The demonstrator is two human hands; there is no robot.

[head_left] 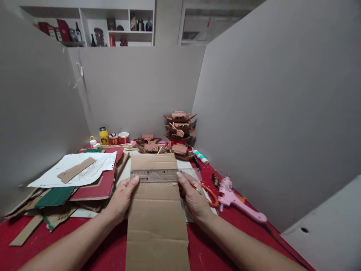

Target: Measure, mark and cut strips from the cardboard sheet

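Observation:
A long strip of brown cardboard point(158, 218) with several crosswise creases runs from the middle of the table toward me. Across its far part lies a clear plastic ruler point(160, 175), sticking out past the right edge. My left hand point(124, 195) grips the left edge, thumb on the ruler's end and fingers under the cardboard. On the opposite edge, my right hand point(196, 199) presses its thumb on the ruler, its other fingers partly hidden. A thin pen-like thing with a silvery tip point(199, 191) shows by the right fingers. Orange-handled scissors point(213, 197) lie just beyond that hand.
A pink glue gun point(239, 207) with a cord lies at right. Cardboard sheets point(96, 188) and scribbled paper point(76, 169) are piled at left. Model boats point(180, 126) stand at the back, near a yellow bottle point(103, 136) and paper cups point(123, 137). Grey panels point(135, 86) enclose the table.

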